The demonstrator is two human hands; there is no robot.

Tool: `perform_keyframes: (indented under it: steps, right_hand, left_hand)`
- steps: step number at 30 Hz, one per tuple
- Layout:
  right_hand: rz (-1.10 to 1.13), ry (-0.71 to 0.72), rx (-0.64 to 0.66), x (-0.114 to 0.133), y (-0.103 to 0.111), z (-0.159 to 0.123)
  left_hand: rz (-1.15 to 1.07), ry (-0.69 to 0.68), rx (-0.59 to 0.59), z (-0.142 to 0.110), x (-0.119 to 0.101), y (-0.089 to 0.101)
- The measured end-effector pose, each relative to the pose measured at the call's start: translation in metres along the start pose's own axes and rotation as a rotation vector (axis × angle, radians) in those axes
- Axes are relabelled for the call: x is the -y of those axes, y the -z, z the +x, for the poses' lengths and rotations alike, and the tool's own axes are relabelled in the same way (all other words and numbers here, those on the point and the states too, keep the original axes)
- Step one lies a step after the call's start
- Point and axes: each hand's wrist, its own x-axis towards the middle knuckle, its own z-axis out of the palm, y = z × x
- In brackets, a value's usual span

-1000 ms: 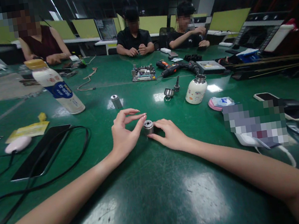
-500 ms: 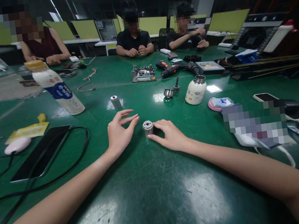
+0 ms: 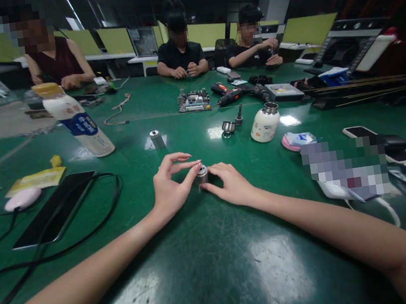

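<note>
A small silver metal cylinder, its top face ringed round a dark centre, stands upright on the green table between my hands. My right hand has it gripped low on its right side between thumb and fingers. At its upper left rim, the thumb and index fingertips of my left hand come together in a pinch over the top face. Whether they hold a tiny part there is hidden. A similar grey cylinder stands farther back, touched by neither hand.
A milk bottle and a black tablet with a looped cable lie left. Ahead are a circuit board, a power drill and a metal cap. A white flask stands right. Several people sit across the table.
My left hand has moved right, from beside the metal cylinder to its top, and its fingertips have closed there. My right hand keeps its hold in the same place.
</note>
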Motion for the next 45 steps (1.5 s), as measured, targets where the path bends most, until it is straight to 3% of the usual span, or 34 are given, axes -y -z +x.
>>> perform_keyframes:
  steps: [8, 13, 15, 20, 22, 28, 30, 33, 35, 41, 45]
  right_hand:
    - [-0.001, -0.004, -0.001, 0.001, 0.0, 0.0]
    - [-0.003, -0.002, 0.007, 0.001, 0.001, 0.0]
    - [-0.006, -0.003, 0.01, 0.001, 0.001, 0.0]
    - [-0.004, 0.001, -0.004, 0.002, 0.0, 0.0]
    - [-0.006, 0.003, -0.006, 0.001, 0.0, 0.0]
    - [-0.028, -0.001, 0.0, 0.001, 0.0, 0.0]
    - [-0.028, 0.0, -0.002, 0.001, 0.0, 0.0]
    - [-0.021, 0.001, -0.006, 0.001, 0.0, 0.0]
    - [-0.018, -0.001, -0.007, 0.001, 0.0, 0.0]
    - [-0.011, -0.005, -0.003, 0.002, 0.001, 0.0]
    - [0.001, 0.001, -0.001, 0.001, 0.001, 0.0]
  left_hand:
    - [-0.007, 0.015, 0.085, 0.0, 0.003, -0.001]
    - [0.006, 0.051, -0.151, 0.001, 0.001, 0.001]
    - [0.025, 0.038, -0.175, 0.001, 0.001, 0.002]
    - [0.037, 0.004, 0.062, -0.001, -0.002, 0.002]
    - [0.037, 0.01, 0.079, -0.001, -0.004, 0.001]
    - [0.185, 0.016, -0.16, 0.009, 0.005, 0.007]
    - [0.232, 0.043, -0.101, 0.012, 0.02, 0.01]
    - [0.252, 0.087, 0.097, 0.013, 0.042, 0.011]
    - [0.254, 0.11, 0.113, 0.013, 0.048, 0.011]
    - [0.133, 0.054, -0.045, 0.011, 0.022, 0.008]
    - [0.051, 0.028, 0.055, 0.004, 0.007, 0.004]
